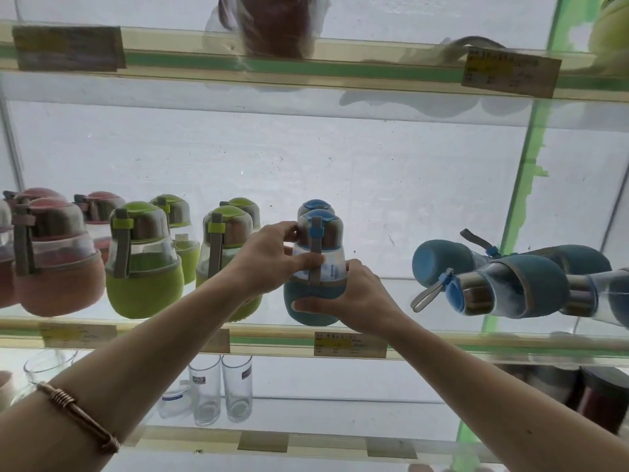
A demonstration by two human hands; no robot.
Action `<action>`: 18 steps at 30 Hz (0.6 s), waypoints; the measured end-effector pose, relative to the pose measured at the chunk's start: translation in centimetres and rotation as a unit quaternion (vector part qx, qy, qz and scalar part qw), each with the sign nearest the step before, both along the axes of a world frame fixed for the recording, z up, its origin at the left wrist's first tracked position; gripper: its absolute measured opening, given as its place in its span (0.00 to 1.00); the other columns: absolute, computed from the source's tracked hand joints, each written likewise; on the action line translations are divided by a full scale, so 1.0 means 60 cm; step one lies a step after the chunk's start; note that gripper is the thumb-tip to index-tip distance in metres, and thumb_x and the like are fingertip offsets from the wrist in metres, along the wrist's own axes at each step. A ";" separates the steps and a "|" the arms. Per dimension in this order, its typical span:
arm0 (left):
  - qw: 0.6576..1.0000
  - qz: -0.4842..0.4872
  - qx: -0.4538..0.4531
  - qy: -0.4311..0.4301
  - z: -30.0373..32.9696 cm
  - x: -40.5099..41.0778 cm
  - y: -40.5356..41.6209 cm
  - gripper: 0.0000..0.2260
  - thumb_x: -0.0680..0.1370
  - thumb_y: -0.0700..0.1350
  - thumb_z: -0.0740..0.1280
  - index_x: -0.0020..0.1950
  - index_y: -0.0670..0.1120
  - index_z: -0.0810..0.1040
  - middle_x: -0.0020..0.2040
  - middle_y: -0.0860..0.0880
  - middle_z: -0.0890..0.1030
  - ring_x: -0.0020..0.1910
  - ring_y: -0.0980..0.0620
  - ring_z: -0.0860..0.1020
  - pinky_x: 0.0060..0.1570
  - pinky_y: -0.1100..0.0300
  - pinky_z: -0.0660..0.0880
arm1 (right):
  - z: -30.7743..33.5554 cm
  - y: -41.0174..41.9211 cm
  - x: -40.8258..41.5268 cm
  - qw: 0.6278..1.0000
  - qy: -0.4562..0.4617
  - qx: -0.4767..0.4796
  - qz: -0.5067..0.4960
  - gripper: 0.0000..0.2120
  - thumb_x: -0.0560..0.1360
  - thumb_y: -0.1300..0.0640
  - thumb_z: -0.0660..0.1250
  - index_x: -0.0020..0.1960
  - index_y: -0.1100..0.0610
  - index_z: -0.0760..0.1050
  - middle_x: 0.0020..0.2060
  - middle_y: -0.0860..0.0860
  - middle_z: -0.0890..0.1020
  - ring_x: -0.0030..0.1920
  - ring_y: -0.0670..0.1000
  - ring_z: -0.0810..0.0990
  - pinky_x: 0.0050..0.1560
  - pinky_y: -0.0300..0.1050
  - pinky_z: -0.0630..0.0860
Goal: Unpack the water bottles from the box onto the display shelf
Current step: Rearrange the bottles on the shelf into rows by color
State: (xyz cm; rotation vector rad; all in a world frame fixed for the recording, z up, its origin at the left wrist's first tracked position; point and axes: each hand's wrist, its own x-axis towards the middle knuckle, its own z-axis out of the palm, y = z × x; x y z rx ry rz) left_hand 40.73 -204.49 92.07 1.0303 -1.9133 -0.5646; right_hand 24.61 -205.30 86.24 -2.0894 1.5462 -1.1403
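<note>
Both hands on blue water bottle (pixel 315 267), upright on display shelf (pixel 272 338): left hand (pixel 269 257) fingers curled round its clear upper body, right hand (pixel 354 299) gripping blue sleeve base.

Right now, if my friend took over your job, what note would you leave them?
Left hand grips the upper part of the blue bottle; right hand holds its sleeve low down. Bottle stands upright at the front of the display shelf, another blue one behind it.
Done: pink bottles and green bottles stand in rows.
Left: let go of this one; stand up the blue bottles lying on their sides. The box is out of view.
</note>
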 end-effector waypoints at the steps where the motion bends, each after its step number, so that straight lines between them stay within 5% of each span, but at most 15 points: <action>1: 1.000 0.000 0.002 -0.001 0.000 0.000 -0.001 0.21 0.73 0.44 0.72 0.64 0.43 0.74 0.58 0.48 0.80 0.55 0.49 0.79 0.50 0.56 0.79 | 0.000 0.001 0.000 1.000 0.001 0.001 -0.004 0.46 0.48 0.24 0.69 0.60 0.48 0.73 0.50 0.46 0.78 0.48 0.47 0.79 0.43 0.43 0.82; 5: 1.000 0.003 0.011 0.001 0.001 0.001 0.003 0.26 0.73 0.43 0.72 0.69 0.45 0.69 0.60 0.48 0.78 0.57 0.48 0.78 0.51 0.54 0.79 | 0.002 0.007 0.004 1.000 0.006 -0.002 -0.010 0.45 0.50 0.26 0.69 0.60 0.49 0.74 0.50 0.47 0.79 0.48 0.46 0.79 0.44 0.44 0.82; 9: 1.000 0.014 0.012 -0.020 0.008 0.000 0.018 0.38 0.73 0.43 0.72 0.77 0.54 0.53 0.61 0.47 0.75 0.56 0.49 0.76 0.53 0.54 0.76 | 0.017 0.026 0.010 1.000 0.028 0.012 -0.004 0.32 0.62 0.36 0.75 0.61 0.51 0.75 0.49 0.48 0.80 0.49 0.48 0.79 0.46 0.45 0.81; 13: 0.994 0.064 -0.019 -0.082 0.011 -0.007 0.046 0.37 0.75 0.48 0.70 0.77 0.52 0.52 0.70 0.43 0.70 0.65 0.43 0.73 0.61 0.48 0.73 | 0.039 0.064 -0.009 0.997 0.038 0.070 0.006 0.22 0.70 0.44 0.73 0.58 0.56 0.73 0.50 0.48 0.78 0.47 0.46 0.77 0.39 0.31 0.73; 15: 0.989 0.101 -0.064 -0.082 0.010 -0.017 0.064 0.32 0.76 0.49 0.69 0.76 0.48 0.58 0.71 0.43 0.67 0.69 0.45 0.67 0.63 0.50 0.69 | 0.046 0.086 -0.028 0.996 0.052 0.075 0.001 0.33 0.70 0.45 0.72 0.69 0.57 0.66 0.59 0.52 0.75 0.54 0.49 0.74 0.45 0.33 0.73; 18: 0.977 0.145 -0.132 -0.087 0.015 -0.044 0.099 0.27 0.77 0.48 0.68 0.73 0.47 0.64 0.71 0.45 0.66 0.69 0.47 0.64 0.62 0.56 0.63 | 0.061 0.124 -0.059 0.995 0.073 0.066 -0.016 0.49 0.67 0.41 0.74 0.76 0.58 0.52 0.73 0.56 0.65 0.70 0.55 0.67 0.66 0.52 0.71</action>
